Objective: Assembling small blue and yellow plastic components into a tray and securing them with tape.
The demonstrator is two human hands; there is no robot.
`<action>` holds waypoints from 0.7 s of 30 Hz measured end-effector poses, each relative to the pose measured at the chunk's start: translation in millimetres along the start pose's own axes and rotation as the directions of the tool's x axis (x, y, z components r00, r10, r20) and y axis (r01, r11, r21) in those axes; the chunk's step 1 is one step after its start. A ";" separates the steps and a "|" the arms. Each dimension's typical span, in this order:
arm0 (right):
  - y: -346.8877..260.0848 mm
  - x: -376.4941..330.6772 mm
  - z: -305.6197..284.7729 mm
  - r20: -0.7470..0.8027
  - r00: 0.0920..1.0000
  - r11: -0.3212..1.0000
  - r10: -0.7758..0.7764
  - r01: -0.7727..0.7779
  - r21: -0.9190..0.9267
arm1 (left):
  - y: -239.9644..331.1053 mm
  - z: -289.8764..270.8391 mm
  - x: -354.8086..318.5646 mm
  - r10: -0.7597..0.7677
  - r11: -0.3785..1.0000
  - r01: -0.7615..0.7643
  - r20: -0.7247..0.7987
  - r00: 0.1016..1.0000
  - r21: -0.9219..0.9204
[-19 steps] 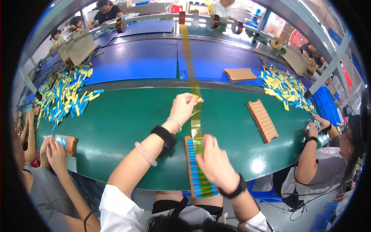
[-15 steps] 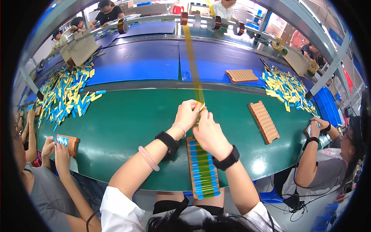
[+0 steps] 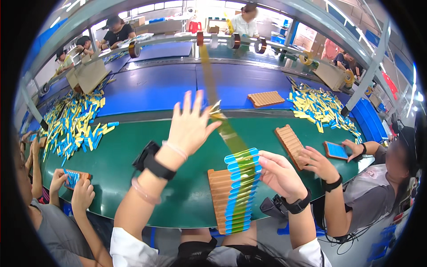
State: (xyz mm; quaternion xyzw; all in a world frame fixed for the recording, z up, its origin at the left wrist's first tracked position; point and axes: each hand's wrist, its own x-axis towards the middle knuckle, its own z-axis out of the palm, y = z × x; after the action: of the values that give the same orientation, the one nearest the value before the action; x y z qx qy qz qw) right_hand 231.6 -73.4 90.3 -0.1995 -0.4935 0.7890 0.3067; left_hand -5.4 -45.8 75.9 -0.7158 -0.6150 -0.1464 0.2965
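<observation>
My left hand (image 3: pixel 189 129) is open, fingers spread, beside a crumpled bit of amber tape (image 3: pixel 216 110); whether the thumb touches it is unclear. My right hand (image 3: pixel 284 178) pinches the upper right edge of a strip of blue slats (image 3: pixel 231 208) joined by a band of tape. This strip sits shifted to the right over a brown ridged tray (image 3: pixel 218 189), baring the tray's grooves on the left. From the strip's top end a tape length (image 3: pixel 232 137) runs up toward the crumpled part, and another stretch of tape reaches the roll (image 3: pixel 200 39) on the rail.
Piles of blue and yellow slats lie at left (image 3: pixel 84 120) and right (image 3: pixel 318 107). Two bare ridged trays (image 3: pixel 290 144) (image 3: pixel 266 99) are on the right side. Co-workers handle trays (image 3: pixel 76 179) (image 3: pixel 336 150) on both sides. A metal rail with tape rolls spans the far side.
My hands, together at the tape before, are now apart. The left has opened and moved left; the right has come down and gripped the slat strip, which has shifted off the tray's grooves.
</observation>
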 end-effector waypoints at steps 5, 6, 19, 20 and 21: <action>-3.9 -11.3 -14.2 -0.031 0.999 0.999 0.022 -0.023 -0.047 | 46.5 -12.4 -60.8 0.598 0.801 -0.526 0.328 0.731 -0.287; 1.5 -9.9 -14.4 -0.015 0.999 0.999 0.041 -0.041 -0.026 | 52.7 -16.5 -78.4 0.746 0.662 -0.596 0.318 0.586 -0.455; 27.9 -15.7 -14.2 -0.085 0.989 0.992 0.119 -0.123 -0.037 | -79.4 22.5 -71.0 -0.031 0.999 0.010 0.635 0.772 0.037; 28.7 -14.3 -7.6 -0.066 0.991 0.992 0.116 -0.118 -0.038 | -102.7 40.9 -82.7 -0.127 0.986 0.041 0.568 0.813 0.162; 30.4 -12.9 -5.6 -0.068 0.990 0.989 0.126 -0.130 -0.067 | -103.3 43.5 -86.0 -0.086 0.923 -0.028 0.277 0.957 0.385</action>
State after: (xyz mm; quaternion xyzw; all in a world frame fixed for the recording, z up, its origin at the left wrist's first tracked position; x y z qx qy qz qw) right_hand 235.8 -88.4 60.6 -0.2666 -0.4974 0.7823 0.2637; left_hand -129.3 -80.8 17.8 -0.6480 -0.6790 0.0785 0.3360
